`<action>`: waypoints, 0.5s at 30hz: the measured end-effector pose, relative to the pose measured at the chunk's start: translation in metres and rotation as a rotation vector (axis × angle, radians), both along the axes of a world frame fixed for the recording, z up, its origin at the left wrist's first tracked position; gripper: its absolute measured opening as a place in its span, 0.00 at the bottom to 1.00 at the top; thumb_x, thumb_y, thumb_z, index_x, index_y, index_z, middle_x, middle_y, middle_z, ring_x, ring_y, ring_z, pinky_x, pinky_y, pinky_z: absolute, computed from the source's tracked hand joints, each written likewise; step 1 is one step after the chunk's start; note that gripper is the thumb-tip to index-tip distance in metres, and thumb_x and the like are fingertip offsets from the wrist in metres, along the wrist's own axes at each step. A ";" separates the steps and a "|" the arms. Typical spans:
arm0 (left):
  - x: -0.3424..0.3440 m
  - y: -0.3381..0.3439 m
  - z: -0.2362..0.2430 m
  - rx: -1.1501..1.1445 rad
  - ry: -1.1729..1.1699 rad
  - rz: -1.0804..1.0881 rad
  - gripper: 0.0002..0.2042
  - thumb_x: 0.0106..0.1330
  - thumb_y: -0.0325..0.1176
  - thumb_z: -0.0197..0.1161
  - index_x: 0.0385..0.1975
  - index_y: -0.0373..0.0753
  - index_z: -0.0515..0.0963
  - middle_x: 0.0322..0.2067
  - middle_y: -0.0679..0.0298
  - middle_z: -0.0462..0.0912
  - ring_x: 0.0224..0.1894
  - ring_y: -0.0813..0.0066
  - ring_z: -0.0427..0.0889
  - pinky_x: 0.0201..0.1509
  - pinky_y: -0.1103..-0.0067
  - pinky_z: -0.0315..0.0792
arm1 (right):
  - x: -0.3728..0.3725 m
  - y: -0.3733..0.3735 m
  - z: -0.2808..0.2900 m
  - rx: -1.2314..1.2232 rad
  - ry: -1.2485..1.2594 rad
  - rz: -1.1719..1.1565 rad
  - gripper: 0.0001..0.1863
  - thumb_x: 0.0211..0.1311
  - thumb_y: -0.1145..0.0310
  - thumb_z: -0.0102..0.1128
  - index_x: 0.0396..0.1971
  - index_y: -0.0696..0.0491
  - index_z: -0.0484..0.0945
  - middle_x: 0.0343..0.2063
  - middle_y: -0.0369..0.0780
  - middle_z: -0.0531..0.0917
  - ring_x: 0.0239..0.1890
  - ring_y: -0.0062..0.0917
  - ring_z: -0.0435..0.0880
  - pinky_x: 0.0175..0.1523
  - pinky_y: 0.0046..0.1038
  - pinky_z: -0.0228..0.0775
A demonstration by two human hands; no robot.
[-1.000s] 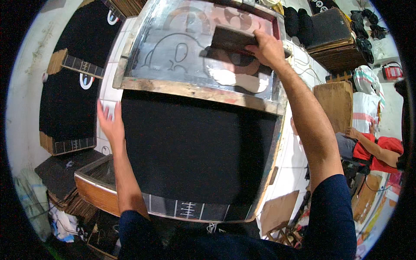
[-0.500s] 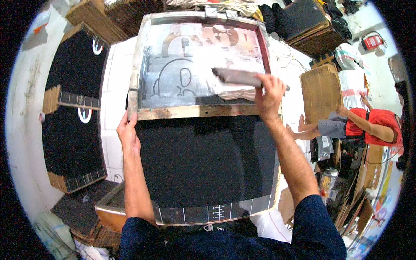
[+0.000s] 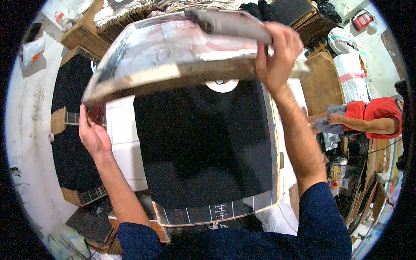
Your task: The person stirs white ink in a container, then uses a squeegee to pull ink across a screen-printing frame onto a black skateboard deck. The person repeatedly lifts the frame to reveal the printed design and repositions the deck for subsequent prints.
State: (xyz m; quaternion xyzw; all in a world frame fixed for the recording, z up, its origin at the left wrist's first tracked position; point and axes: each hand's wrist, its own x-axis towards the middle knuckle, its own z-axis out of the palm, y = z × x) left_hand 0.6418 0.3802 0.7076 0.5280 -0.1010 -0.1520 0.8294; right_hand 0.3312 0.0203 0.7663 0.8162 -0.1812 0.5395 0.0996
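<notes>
Your right hand [image 3: 278, 56] clamps the grey squeegee [image 3: 229, 26] over the screen frame [image 3: 182, 74], tilted above the board's [image 3: 199, 214] far edge. Your left hand [image 3: 95, 138] meets the frame's near-left corner; whether it grips, I cannot tell. Black cloth [image 3: 203, 143] covers the board's middle.

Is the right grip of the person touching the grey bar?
Touching. The head view shows the right grip closed on the right end of the grey bar, with no gap visible.

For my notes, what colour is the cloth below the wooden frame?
The cloth is black, partly printed white; best in head view.
</notes>
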 end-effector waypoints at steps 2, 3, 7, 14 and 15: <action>0.002 0.026 -0.030 0.191 -0.230 -0.024 0.19 0.80 0.38 0.54 0.61 0.32 0.76 0.56 0.56 0.83 0.57 0.67 0.81 0.67 0.71 0.69 | 0.016 -0.017 0.036 -0.093 -0.030 0.023 0.20 0.55 0.68 0.68 0.49 0.48 0.80 0.44 0.41 0.80 0.52 0.41 0.76 0.59 0.47 0.60; -0.010 0.045 -0.058 0.495 -0.349 0.016 0.18 0.81 0.39 0.54 0.60 0.33 0.76 0.54 0.56 0.83 0.55 0.71 0.81 0.63 0.73 0.71 | 0.025 -0.024 0.052 -0.138 -0.057 -0.032 0.19 0.55 0.68 0.68 0.49 0.47 0.81 0.42 0.41 0.80 0.50 0.42 0.77 0.57 0.47 0.62; -0.121 0.170 -0.157 1.266 -0.488 -0.102 0.23 0.82 0.47 0.49 0.52 0.29 0.77 0.50 0.49 0.83 0.52 0.59 0.82 0.57 0.68 0.73 | 0.044 -0.045 0.108 -0.114 -0.071 0.024 0.15 0.58 0.74 0.65 0.46 0.52 0.78 0.40 0.45 0.80 0.47 0.44 0.78 0.53 0.46 0.64; -0.279 0.322 -0.189 1.290 -0.004 -0.137 0.21 0.77 0.49 0.57 0.43 0.31 0.77 0.38 0.45 0.80 0.40 0.47 0.79 0.50 0.56 0.70 | 0.074 -0.074 0.158 -0.012 0.013 -0.115 0.18 0.64 0.65 0.66 0.52 0.52 0.78 0.46 0.48 0.82 0.52 0.45 0.79 0.57 0.48 0.67; -0.281 0.324 -0.188 1.405 -0.202 -0.128 0.20 0.77 0.48 0.58 0.41 0.32 0.77 0.36 0.48 0.79 0.39 0.49 0.78 0.49 0.58 0.70 | 0.076 -0.076 0.161 0.008 0.015 -0.106 0.18 0.64 0.64 0.66 0.52 0.52 0.78 0.46 0.48 0.82 0.52 0.46 0.79 0.57 0.48 0.67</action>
